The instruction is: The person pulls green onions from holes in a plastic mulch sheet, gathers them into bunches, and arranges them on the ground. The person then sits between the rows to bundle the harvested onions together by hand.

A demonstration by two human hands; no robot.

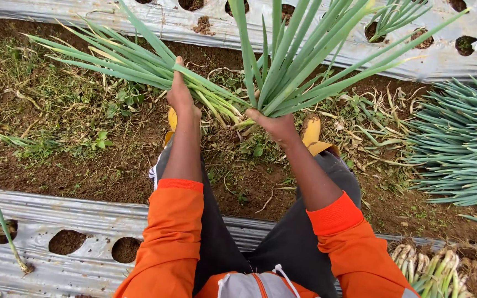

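- This is a farm field outdoors, where green onions grow.
- The ground is brown dirt with small weeds and dry stalks on it, below the fingers.
- Long strips of silver plastic sheet cover the beds. One strip lies past the fingertips, one lies behind the wrists.
- The sheet has round holes with soil inside, and onion plants stick up from some.
- A pile of picked green onions lies on the dirt, well off to the right of the fingers.
- Yellow boots stand in the dirt path between the beds.
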